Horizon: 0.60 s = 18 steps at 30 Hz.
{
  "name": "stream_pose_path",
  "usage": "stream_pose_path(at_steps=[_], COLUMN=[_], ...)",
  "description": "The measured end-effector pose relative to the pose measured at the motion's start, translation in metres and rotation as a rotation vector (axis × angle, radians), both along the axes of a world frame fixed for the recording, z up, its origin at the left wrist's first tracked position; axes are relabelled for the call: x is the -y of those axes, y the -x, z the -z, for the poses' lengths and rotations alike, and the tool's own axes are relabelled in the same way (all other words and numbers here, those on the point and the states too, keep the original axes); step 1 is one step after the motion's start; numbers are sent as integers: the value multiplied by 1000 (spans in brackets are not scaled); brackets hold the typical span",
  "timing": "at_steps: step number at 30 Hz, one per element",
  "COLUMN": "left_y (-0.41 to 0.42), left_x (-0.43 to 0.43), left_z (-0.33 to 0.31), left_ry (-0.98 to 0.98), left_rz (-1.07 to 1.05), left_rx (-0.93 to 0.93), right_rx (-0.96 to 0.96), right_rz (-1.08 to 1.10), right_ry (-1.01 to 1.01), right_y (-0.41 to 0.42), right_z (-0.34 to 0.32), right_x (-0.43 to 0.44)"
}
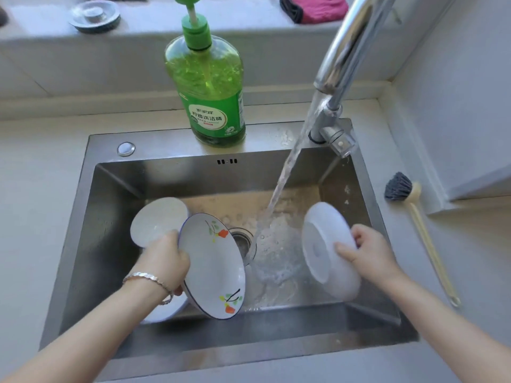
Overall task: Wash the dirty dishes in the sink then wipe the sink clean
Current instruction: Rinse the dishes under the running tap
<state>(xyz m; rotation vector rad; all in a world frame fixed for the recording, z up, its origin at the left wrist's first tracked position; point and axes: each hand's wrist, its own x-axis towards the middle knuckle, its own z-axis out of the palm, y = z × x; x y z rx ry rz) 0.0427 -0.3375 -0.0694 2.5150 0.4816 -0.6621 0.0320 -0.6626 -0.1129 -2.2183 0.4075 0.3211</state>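
Gripping the painted plate [213, 268] by its rim at the left of the sink [94, 233], the left hand [166, 262] held tight; the right hand [370, 252] clutched a white bowl [322, 241] near the right wall. Wet, both seemed slippery and breakable.

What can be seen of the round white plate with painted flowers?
The round white plate with painted flowers looks like glazed ceramic: shallow, a thin dark line round its rim, orange-and-green sprigs near top and bottom. It is tilted almost on edge, inner face to the camera, over the left half of the steel sink. The left hand grips its left edge. The water stream falls to its right, missing it.
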Motion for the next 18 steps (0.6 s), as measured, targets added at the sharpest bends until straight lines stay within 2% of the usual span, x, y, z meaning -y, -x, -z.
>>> stream_pose_path(at_steps=[4,10,18], left_y=[12,31,29], left_x=[31,95,136], left_z=[46,127,170], left_ry=[130,451,687], left_rz=[-59,-468,-765], left_rx=[-12,-145,-64], right_rx=[11,137,188], right_rz=[263,265,303], right_ry=[-142,-63,-197], right_y=[16,27,22], right_z=[-22,-43,-36], right_x=[28,39,46])
